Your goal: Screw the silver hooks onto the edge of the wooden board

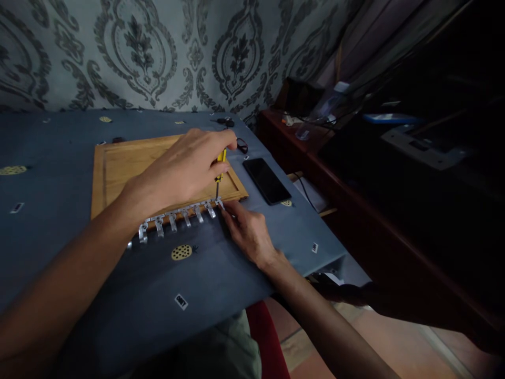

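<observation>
A yellow and black screwdriver (221, 163) stands nearly upright in the fingers of my left hand (197, 160), gripped by its handle. Its tip meets the right end of a metal strip with several hooks (186, 215), which runs along the near edge of a wooden board (130, 158). My right hand (250, 231) pinches the hook at that end of the strip, close beside the screwdriver tip. Part of the board lies hidden under my left hand and forearm.
A black phone (267, 180) lies right of the board on the blue tablecloth (51, 179). Behind it are dark-rimmed glasses (242, 145) and a small black object (225, 122). A dark red wooden desk (339, 181) with a clear plastic bottle (325, 105) stands on the right.
</observation>
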Demonstrator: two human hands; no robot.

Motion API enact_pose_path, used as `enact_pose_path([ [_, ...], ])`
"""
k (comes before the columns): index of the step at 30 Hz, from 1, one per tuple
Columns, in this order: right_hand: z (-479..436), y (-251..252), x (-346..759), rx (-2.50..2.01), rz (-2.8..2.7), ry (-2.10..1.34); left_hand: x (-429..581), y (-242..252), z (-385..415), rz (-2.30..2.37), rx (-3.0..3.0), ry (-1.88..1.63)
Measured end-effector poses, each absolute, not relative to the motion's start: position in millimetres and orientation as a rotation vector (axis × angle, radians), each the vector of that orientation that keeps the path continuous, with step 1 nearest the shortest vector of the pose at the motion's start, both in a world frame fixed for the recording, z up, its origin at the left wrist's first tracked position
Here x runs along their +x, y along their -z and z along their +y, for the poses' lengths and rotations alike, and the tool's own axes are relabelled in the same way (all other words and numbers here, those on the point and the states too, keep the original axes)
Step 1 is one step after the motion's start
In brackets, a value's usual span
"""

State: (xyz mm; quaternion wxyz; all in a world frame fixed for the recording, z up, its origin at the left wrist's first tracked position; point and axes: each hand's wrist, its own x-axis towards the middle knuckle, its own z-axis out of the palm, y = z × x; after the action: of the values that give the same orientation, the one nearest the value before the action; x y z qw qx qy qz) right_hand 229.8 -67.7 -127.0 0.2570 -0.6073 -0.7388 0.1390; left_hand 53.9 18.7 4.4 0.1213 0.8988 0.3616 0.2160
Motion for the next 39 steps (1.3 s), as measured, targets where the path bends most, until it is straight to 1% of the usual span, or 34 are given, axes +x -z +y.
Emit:
enact_pose_path([
  [8, -67.9, 125.5, 230.3, -1.628, -1.998, -0.389, 56.5, -10.1, 14.9, 1.195, 2.672, -0.556],
  [13, -68.3, 123.9, 229.2, -1.64, -1.991, -0.423, 55.3, -8.6, 15.3, 1.169, 2.712, -0.552],
  [19, -68.5, 123.9, 228.8, -1.665, -1.998, -0.415, 55.8, -5.7, 15.7, 1.159, 2.733, -0.627],
  [28, -69.0, 124.2, 228.4, -1.663, -1.984, -0.421, 54.4, -9.3, 12.7, 1.089, 2.785, -0.569],
  [35, -68.2, 122.7, 228.8, -1.664, -1.999, -0.419, 58.9, -10.6, 10.9, 1.201, 2.777, -0.526],
  [39, -68.5, 124.6, 228.8, -1.669, -1.993, -0.402, 55.5, -7.7, 11.8, 1.096, 2.847, -0.538],
])
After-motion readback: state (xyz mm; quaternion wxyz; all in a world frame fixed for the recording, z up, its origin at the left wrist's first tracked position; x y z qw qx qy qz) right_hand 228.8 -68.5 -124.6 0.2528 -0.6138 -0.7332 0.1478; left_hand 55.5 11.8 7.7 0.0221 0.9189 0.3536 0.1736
